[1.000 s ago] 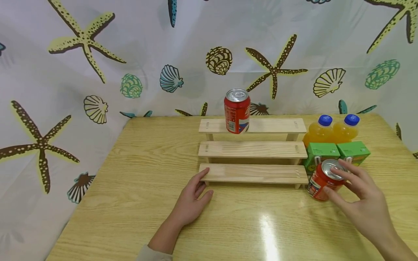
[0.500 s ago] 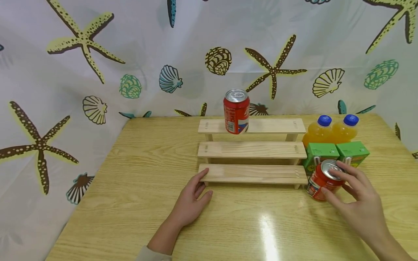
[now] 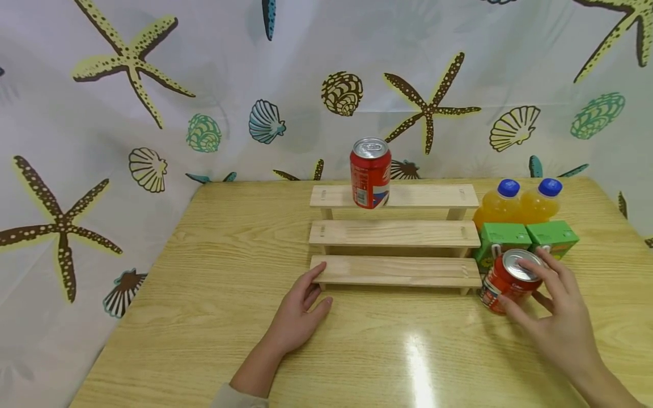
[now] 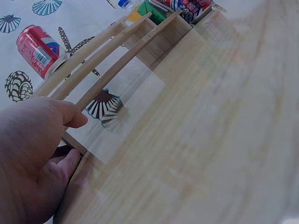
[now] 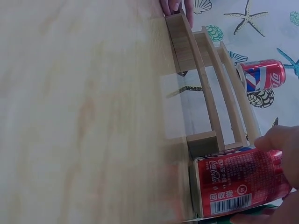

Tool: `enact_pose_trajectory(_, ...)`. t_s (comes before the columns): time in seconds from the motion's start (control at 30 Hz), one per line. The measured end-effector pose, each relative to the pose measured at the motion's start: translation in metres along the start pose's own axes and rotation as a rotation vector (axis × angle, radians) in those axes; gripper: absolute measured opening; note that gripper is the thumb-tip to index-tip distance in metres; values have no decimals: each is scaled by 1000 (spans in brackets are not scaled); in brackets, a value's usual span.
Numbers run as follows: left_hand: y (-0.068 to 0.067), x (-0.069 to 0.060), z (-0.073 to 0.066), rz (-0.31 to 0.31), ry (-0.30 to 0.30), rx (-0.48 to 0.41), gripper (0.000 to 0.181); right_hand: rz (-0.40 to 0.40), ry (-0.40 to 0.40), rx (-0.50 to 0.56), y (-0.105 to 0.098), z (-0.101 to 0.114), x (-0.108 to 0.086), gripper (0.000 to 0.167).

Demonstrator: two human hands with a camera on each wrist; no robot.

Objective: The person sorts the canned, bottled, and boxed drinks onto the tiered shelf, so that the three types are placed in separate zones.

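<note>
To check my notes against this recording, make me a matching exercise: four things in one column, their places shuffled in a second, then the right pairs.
1. left hand
2. right hand
3. far can
4. green cartons

A. standing on the top step
B. directly in front of the blue-capped bottles
C. at the left end of the lowest step
D. around the near can

Pairs: 1-C, 2-D, 3-A, 4-B

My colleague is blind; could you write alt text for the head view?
A right hand grips a red can beside a three-step wooden rack, whose left end the left hand holds. Another can stands on the top step; green cartons and orange bottles stand at right.
</note>
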State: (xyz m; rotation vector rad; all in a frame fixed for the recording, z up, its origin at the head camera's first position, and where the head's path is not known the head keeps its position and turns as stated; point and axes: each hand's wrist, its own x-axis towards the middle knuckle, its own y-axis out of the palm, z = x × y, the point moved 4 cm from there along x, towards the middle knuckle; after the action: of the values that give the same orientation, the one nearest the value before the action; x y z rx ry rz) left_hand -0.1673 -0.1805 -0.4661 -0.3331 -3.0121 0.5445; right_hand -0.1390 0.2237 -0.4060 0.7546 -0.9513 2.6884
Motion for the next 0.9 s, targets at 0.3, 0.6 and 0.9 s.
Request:
enact_pose_trajectory(0.3, 0, 0, 1, 6, 6, -7, 65, 91, 93, 10, 5, -8, -2, 84)
enact_pose_trajectory(0.6, -1, 1, 1, -3, 13, -12, 65, 133, 82, -5, 10, -9, 0, 93)
enact_pose_trajectory(0.9, 0, 1, 2, 0, 23, -7, 64, 157, 96, 20, 14, -10, -1, 97)
